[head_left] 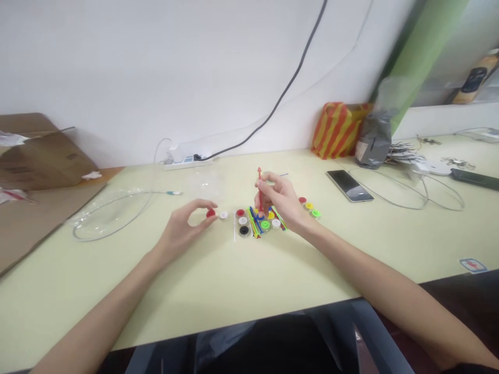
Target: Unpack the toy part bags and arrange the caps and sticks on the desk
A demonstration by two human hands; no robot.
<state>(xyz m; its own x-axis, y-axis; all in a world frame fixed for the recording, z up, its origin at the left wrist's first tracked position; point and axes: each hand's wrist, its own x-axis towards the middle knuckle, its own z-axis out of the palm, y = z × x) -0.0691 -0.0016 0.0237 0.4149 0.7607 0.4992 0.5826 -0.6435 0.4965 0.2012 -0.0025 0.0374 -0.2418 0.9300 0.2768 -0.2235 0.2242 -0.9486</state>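
Between the thumb and forefinger of my left hand [183,226] is a small red round piece [211,213], just above the table. A white round piece [223,215] sits right beside those fingertips. My right hand [284,197] is closed round a thin red stick with an arrow-shaped tip [259,179], held upright over the middle group. Under and around it lie blue, yellow and green sticks [255,224]. Several round pieces stand about them, among them a black one [244,230], a bright green one [265,225] and a red one [240,213]. My right hand hides part of this group.
More round pieces [309,206] stand right of my right wrist, near a phone [350,186]. A clear plastic bag [205,184] and a coiled cable [113,201] lie to the left. At the back are a power strip [187,162] and a striped bag [331,132]. A cardboard box [47,156] stands far left.
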